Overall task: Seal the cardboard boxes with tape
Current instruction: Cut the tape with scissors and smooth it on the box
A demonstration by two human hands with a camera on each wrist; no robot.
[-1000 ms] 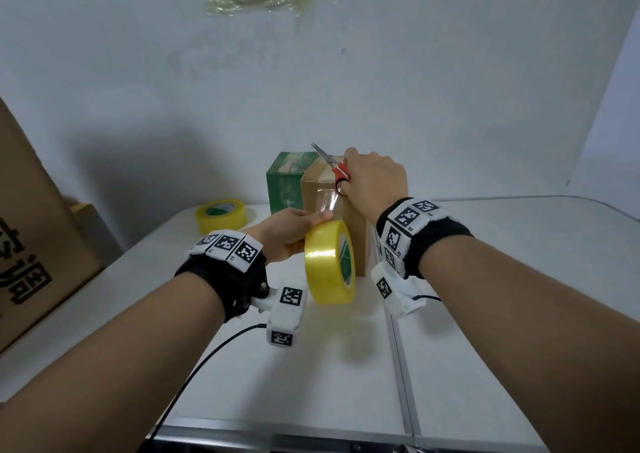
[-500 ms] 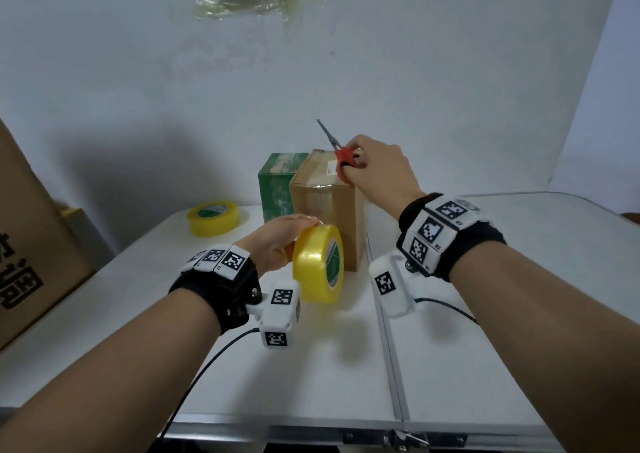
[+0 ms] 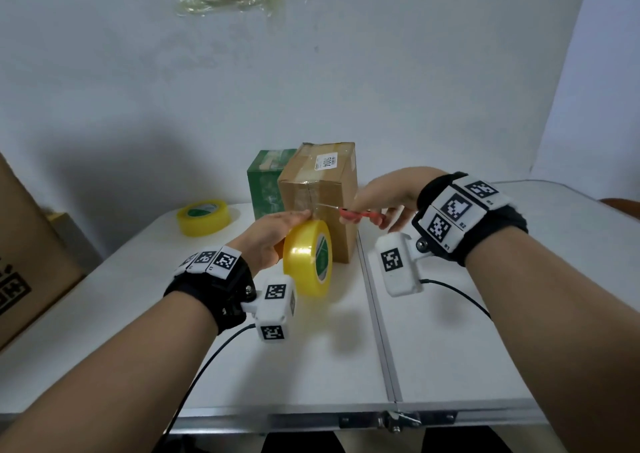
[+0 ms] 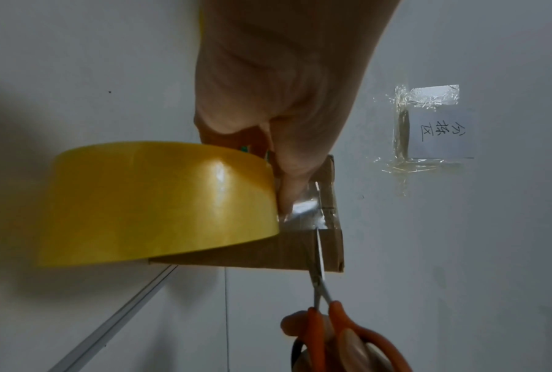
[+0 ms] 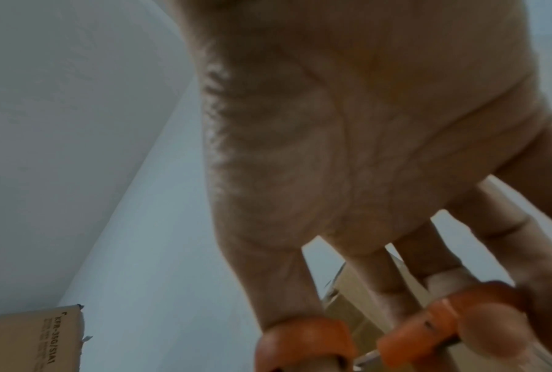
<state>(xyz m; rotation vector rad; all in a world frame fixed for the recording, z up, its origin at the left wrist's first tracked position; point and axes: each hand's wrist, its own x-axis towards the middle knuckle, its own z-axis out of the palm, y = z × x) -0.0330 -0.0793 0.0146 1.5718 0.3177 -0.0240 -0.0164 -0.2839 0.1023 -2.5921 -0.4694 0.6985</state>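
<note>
A brown cardboard box [image 3: 332, 189] stands upright on the white table [image 3: 450, 348], with clear tape running down its near face. My left hand [image 3: 273, 234] grips a yellow tape roll [image 3: 308, 258] held against the box's lower front. A stretch of tape [image 4: 303, 209] runs from the roll onto the box. My right hand [image 3: 384, 200] holds red-handled scissors [image 3: 360, 214], fingers through the loops [image 5: 303, 337]. The blades [image 4: 318, 254] lie level against the taut tape at the box's front corner [image 4: 331, 241].
A green box [image 3: 265, 182] stands just behind the brown one. A second yellow tape roll [image 3: 203, 216] lies at the table's back left. A large printed carton [image 3: 24, 255] leans at the left. A taped paper note [image 4: 440, 133] hangs on the wall.
My right hand came down from the box's top to its right side, turning the scissors level at the tape. My left hand and the roll stayed at the box's front.
</note>
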